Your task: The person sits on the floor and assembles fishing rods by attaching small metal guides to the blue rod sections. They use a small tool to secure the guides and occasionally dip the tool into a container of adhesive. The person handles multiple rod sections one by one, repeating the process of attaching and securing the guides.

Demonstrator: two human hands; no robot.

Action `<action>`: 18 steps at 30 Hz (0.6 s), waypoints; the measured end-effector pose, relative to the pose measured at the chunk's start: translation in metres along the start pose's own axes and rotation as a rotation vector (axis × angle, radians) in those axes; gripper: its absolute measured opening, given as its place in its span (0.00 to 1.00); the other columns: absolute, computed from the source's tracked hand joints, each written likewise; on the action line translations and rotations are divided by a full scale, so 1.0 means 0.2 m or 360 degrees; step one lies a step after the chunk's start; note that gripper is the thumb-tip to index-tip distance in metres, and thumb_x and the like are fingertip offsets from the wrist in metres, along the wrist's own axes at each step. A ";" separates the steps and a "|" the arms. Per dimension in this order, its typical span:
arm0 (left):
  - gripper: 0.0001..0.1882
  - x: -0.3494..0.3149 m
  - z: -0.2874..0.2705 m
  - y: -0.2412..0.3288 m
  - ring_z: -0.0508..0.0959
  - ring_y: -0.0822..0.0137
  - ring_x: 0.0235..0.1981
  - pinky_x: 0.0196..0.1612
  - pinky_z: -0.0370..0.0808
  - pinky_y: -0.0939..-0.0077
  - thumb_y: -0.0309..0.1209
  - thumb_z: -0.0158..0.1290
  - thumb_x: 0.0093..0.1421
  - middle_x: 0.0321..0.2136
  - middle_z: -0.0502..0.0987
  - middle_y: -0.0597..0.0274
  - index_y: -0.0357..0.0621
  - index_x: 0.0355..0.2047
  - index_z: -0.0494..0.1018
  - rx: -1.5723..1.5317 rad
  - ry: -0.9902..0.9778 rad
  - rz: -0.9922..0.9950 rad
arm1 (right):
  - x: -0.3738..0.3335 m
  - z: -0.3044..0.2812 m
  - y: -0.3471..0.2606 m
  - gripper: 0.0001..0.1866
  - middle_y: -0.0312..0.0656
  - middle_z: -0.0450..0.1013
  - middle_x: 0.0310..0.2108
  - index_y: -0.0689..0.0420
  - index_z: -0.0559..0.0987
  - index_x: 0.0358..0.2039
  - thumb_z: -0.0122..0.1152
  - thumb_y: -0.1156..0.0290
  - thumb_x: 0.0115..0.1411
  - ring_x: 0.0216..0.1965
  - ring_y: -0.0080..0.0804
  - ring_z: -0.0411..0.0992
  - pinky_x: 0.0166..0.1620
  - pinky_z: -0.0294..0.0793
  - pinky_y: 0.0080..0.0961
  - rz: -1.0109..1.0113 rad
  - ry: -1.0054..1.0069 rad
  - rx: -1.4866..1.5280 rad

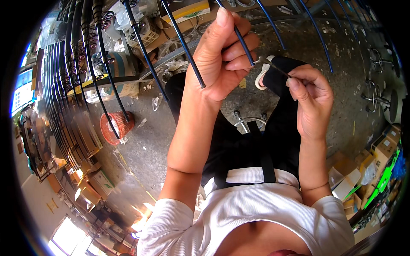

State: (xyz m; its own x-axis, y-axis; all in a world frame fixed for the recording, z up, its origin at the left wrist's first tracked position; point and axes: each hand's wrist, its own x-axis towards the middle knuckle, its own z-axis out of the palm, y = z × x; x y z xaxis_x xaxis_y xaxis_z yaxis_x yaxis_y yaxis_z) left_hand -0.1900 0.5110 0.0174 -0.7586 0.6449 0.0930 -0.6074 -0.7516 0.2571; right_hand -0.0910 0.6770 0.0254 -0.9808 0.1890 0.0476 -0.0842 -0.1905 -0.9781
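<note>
A row of thin dark-blue rods [183,40], like fishing rod sections, slants in from the upper edge with the lower ends free. My left hand [215,55] is closed around one such rod [243,42], its thumb pointing up along it. The tip of that rod juts out just past my little finger. In a pinch between thumb and forefinger, my right hand [314,96] holds a thin dark stick-like tool [277,67]. The tool's pale far end is at or very near the rod's tip; whether they touch I cannot tell.
Several rods with ring guides [104,55] hang on the left. A red plastic basket [117,127] stands on the littered floor beneath them. Cardboard boxes [346,179] are piled at the lower right. A wheeled chair base [376,100] is at the far right.
</note>
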 end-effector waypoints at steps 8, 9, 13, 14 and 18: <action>0.11 -0.01 0.00 0.00 0.54 0.81 0.17 0.16 0.54 0.90 0.42 0.50 0.59 0.17 0.55 0.76 0.48 0.32 0.72 0.0016 -0.0011 -0.0009 | -0.01 0.00 0.00 0.05 0.38 0.71 0.30 0.63 0.75 0.30 0.60 0.82 0.51 0.31 0.19 0.68 0.38 0.67 0.14 0.0017 0.0009 -0.0009; 0.12 -0.01 0.01 0.00 0.54 0.81 0.17 0.16 0.54 0.90 0.42 0.50 0.60 0.17 0.55 0.76 0.48 0.32 0.72 0.0012 -0.0010 -0.0007 | 0.00 0.00 0.00 0.05 0.38 0.71 0.30 0.63 0.75 0.30 0.60 0.82 0.51 0.31 0.19 0.68 0.38 0.67 0.14 0.0017 0.0008 -0.0004; 0.12 -0.02 0.00 0.00 0.54 0.81 0.17 0.16 0.53 0.89 0.42 0.49 0.60 0.17 0.55 0.76 0.48 0.34 0.73 -0.0013 -0.0037 -0.0019 | -0.01 0.01 0.00 0.05 0.37 0.71 0.29 0.63 0.75 0.29 0.60 0.82 0.51 0.31 0.19 0.68 0.38 0.67 0.14 0.0027 0.0001 0.0001; 0.12 -0.02 0.00 0.01 0.54 0.81 0.17 0.16 0.53 0.89 0.42 0.49 0.60 0.17 0.55 0.76 0.49 0.34 0.73 -0.0014 -0.0041 -0.0023 | -0.01 0.01 0.00 0.04 0.37 0.71 0.29 0.63 0.75 0.29 0.61 0.82 0.51 0.31 0.19 0.68 0.38 0.67 0.14 0.0032 0.0004 0.0005; 0.12 -0.02 -0.01 0.01 0.54 0.81 0.17 0.16 0.53 0.89 0.41 0.48 0.61 0.17 0.55 0.76 0.49 0.36 0.74 -0.0012 -0.0061 -0.0035 | -0.01 0.01 0.01 0.04 0.37 0.71 0.29 0.63 0.75 0.29 0.61 0.82 0.51 0.31 0.19 0.68 0.38 0.68 0.14 0.0050 0.0008 0.0008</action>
State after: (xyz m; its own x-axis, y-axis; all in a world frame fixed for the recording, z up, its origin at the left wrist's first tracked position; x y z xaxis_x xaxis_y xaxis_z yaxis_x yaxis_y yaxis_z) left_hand -0.1881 0.5062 0.0155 -0.7354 0.6661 0.1241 -0.6259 -0.7380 0.2522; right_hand -0.0894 0.6747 0.0246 -0.9821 0.1879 0.0156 -0.0540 -0.2013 -0.9780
